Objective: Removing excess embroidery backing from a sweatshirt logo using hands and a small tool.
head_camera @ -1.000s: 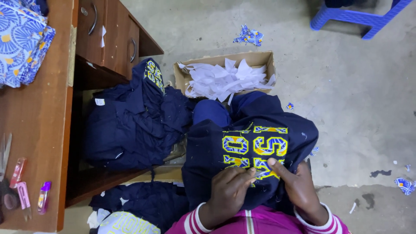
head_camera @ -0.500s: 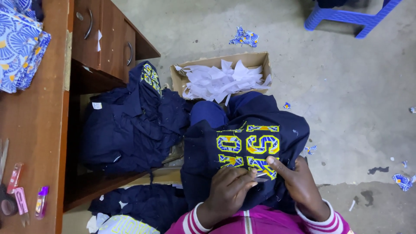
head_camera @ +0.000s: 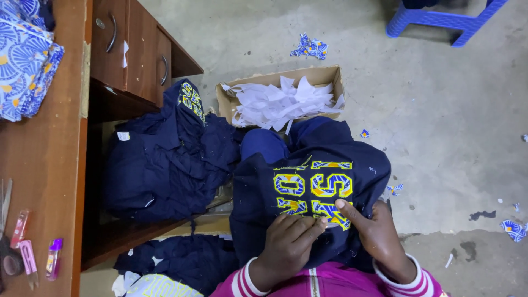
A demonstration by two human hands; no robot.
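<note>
A navy garment [head_camera: 308, 187] with yellow-edged blue patterned letters lies over my lap. My left hand [head_camera: 289, 245] pinches at the lower edge of the letters, fingertips closed on a small pale bit; whether it is thread or backing I cannot tell. My right hand [head_camera: 374, 231] grips the cloth beside it, thumb pressed on the lowest letter. Both wrists show pink sleeves with white stripes.
A pile of navy garments [head_camera: 165, 159] sits to the left by a wooden desk [head_camera: 44, 165] with drawers. A cardboard box [head_camera: 330, 74] of white paper scraps stands ahead. Small tools [head_camera: 33, 256] lie on the desk. Blue patterned fabric [head_camera: 25, 60] and a blue stool [head_camera: 445, 19] are further off.
The hands keep picking at the same spot on the letters; the view has shifted slightly, otherwise nothing has moved.
</note>
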